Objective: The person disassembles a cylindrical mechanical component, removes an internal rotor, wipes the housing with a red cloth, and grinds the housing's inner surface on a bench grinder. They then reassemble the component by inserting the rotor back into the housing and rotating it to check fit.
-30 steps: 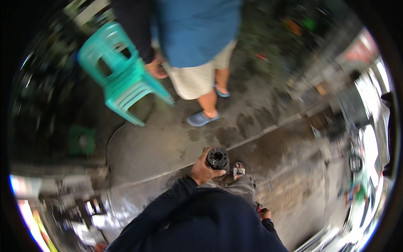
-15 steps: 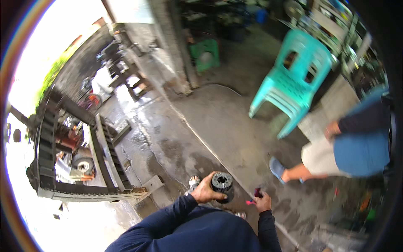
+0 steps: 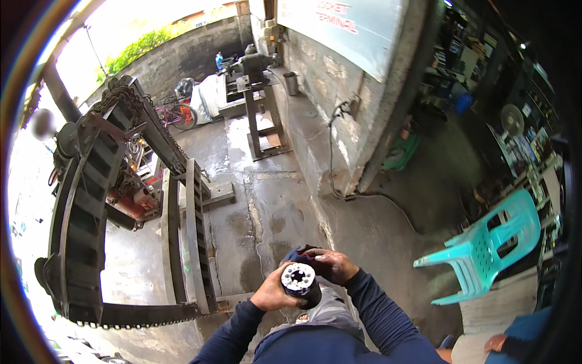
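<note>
My left hand (image 3: 270, 295) is wrapped round a dark metal cylinder (image 3: 299, 279) in front of my body. The cylinder's light, shiny end face looks up at me; it has a ring of small holes and a toothed-looking opening in the middle. Just beyond it, my right hand (image 3: 334, 266) is closed on a dark blue and reddish rag (image 3: 296, 253). The rag is close against the far side of the cylinder; whether it touches the metal I cannot tell. My right fingertips are partly hidden by the rag.
A heavy steel frame (image 3: 173, 236) with chains stands at my left. Farther off are a bench vise (image 3: 251, 64) on a metal stand and a block wall (image 3: 321, 79). Stacked green plastic chairs (image 3: 485, 258) stand at right, near another person's hand (image 3: 496, 344). A cable (image 3: 388, 197) crosses the floor.
My view has swung to the right-hand chairs' left, toward the vise and wall. My right hand has come from apart at the right to the cylinder, bringing the rag.
</note>
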A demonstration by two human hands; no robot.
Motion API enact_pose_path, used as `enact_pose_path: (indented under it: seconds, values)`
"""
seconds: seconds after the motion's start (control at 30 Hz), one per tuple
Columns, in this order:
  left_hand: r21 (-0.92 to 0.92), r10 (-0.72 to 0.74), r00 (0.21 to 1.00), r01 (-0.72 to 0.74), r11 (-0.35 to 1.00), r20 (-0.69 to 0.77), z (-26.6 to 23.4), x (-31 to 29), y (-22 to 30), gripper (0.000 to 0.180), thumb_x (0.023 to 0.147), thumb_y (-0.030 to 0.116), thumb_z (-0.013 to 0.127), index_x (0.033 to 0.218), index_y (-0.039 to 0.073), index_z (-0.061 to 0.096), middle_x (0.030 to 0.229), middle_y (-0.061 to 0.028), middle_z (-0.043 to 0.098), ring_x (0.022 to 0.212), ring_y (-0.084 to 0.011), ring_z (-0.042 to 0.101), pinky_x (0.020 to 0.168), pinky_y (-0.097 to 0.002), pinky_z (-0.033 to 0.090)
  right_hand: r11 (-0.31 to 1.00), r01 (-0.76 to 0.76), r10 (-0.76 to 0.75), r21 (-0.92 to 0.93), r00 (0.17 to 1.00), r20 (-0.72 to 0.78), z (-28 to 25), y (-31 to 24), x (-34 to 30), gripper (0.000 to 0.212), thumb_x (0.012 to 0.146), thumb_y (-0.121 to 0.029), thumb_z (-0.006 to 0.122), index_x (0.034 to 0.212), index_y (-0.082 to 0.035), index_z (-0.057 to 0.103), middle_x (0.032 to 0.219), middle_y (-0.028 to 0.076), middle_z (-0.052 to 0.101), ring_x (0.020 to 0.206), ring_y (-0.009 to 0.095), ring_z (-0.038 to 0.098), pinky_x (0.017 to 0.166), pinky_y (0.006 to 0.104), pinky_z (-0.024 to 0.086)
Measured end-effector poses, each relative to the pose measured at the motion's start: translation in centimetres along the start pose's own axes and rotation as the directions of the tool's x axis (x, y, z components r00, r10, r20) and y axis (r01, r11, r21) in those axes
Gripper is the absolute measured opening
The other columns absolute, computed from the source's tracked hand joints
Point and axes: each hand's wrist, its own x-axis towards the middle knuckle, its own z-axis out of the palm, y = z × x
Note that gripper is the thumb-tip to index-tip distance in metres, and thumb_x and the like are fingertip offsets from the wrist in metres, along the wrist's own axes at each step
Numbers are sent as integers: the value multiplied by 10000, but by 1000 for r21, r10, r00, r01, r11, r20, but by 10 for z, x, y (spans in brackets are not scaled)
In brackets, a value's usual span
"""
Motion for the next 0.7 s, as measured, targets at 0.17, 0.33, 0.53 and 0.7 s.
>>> enact_pose_path:
  seconds: [0.17, 0.33, 0.53, 0.7]
  values:
    - [-157, -2, 927, -61, 986, -374, -90, 68, -14, 865, 585, 89, 984, 1333, 6, 560, 1231, -63, 662, 1135, -168, 653, 1051, -337, 524, 737, 155, -90, -658, 987, 131, -34, -119, 135, 419, 1073, -207, 594, 1445, -18, 562, 1211, 119, 737, 1096, 210, 715, 956, 355, 579]
    - [21, -5, 758, 24, 999, -652, -178, 105, 7, 798, 606, 133, 974, 1286, 10, 574, 1159, -79, 691, 1067, -172, 666, 996, -326, 533, 492, -8, -207, -871, 970, -126, -92, -229, 345, 385, 1003, -219, 671, 1286, 43, 656, 1071, 124, 762, 950, 164, 716, 808, 323, 570]
    - [-96, -20, 534, -114, 989, -845, -249, 153, 25, 787, 625, 90, 934, 1318, 25, 568, 1189, -78, 665, 1104, -196, 662, 1013, -351, 533, -120, -13, -367, -993, 930, 32, -89, -348, 581, 526, 920, -293, 664, 1342, 19, 639, 1227, 248, 713, 1156, 389, 684, 1019, 412, 535]
    - [-211, -95, 391, -265, 941, -916, -320, 230, 11, 761, 656, 114, 909, 1332, 25, 571, 1177, -47, 657, 1077, -187, 655, 1002, -352, 527, -376, -189, -401, -907, 916, -25, -97, -423, 702, 683, 940, -319, 652, 1534, -39, 465, 1549, 207, 505, 1345, 393, 569, 1135, 446, 476]
